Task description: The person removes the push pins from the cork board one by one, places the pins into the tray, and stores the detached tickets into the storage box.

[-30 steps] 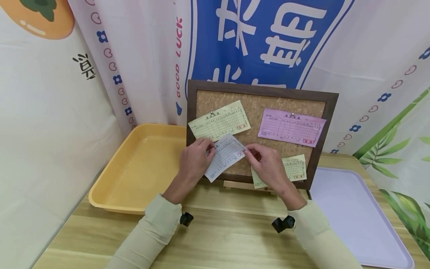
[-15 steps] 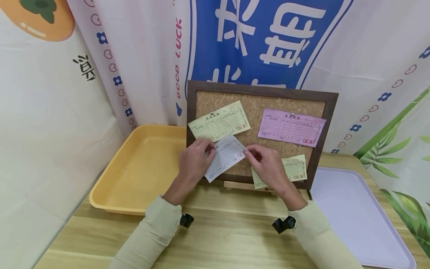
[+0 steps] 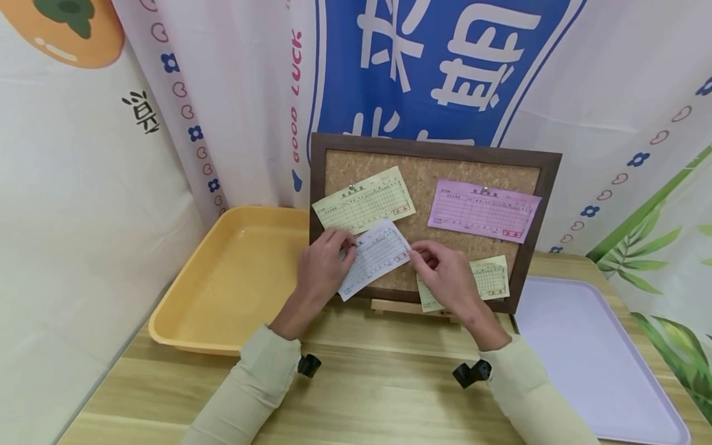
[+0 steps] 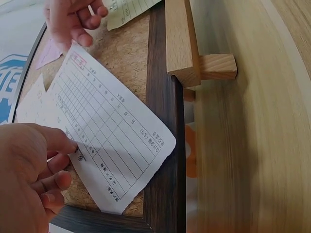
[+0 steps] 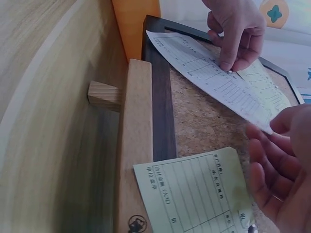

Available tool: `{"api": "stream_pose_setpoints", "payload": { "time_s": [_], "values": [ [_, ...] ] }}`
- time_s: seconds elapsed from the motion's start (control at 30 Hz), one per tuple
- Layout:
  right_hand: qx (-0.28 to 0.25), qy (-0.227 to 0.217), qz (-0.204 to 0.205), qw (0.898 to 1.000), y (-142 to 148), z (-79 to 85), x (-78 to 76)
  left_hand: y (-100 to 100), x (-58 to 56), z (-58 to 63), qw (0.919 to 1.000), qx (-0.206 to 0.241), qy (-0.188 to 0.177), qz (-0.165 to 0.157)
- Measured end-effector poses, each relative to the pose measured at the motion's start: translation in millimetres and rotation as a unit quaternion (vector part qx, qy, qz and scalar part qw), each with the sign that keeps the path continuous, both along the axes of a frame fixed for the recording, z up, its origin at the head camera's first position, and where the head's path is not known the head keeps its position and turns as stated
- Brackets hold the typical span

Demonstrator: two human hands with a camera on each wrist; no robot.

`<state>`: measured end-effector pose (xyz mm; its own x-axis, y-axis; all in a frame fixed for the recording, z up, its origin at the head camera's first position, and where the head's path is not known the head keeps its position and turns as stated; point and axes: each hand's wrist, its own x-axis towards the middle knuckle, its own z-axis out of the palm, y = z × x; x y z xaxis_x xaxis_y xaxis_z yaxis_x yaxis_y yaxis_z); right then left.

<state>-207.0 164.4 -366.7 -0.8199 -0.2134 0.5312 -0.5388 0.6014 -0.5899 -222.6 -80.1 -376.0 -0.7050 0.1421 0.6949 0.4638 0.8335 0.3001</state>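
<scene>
A white receipt slip (image 3: 375,256) lies tilted over the lower left of a framed corkboard (image 3: 423,241). My left hand (image 3: 327,259) is at the slip's upper edge, thumb and fingers pinching a small push pin (image 5: 230,72), mostly hidden by the fingertips. At the slip's right corner, my right hand (image 3: 445,269) pinches the paper between thumb and finger. Pins hold a yellow slip (image 3: 364,201) at upper left and a pink slip (image 3: 484,210) at upper right. Another yellow slip (image 3: 489,278), at lower right, is partly hidden behind my right hand.
The board leans on a wooden stand (image 4: 182,43) on the wood-grain table (image 3: 384,383). A deep yellow tray (image 3: 189,309) stands to the left, and a flat lilac tray (image 3: 584,352) lies to the right. A printed curtain (image 3: 250,111) hangs behind.
The white slip's right part has flattened and swung slightly outward, as my right hand shifts a little to the right with its corner. My left hand has stayed in place.
</scene>
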Motion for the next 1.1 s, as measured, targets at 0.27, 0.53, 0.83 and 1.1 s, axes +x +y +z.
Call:
{"api": "stream_pose_setpoints", "payload": {
  "time_s": [0.27,0.53,0.83,1.1],
  "values": [
    [-0.008,0.071,-0.032,0.997,-2.0,4.9,1.3,0.9,1.3,1.2,0.9999,0.012,-0.009,-0.003],
    [0.006,0.11,-0.012,0.994,-7.4,5.9,1.7,-5.1,4.3,-0.9,0.9994,0.021,-0.025,0.006],
    [0.022,0.101,0.008,0.995,-15.8,-0.1,1.2,-12.1,16.0,-2.8,0.9955,-0.015,-0.08,0.048],
    [0.034,0.11,0.025,0.993,-24.8,0.2,1.5,-18.0,26.9,-6.6,0.9914,-0.058,-0.101,0.059]
  ]
}}
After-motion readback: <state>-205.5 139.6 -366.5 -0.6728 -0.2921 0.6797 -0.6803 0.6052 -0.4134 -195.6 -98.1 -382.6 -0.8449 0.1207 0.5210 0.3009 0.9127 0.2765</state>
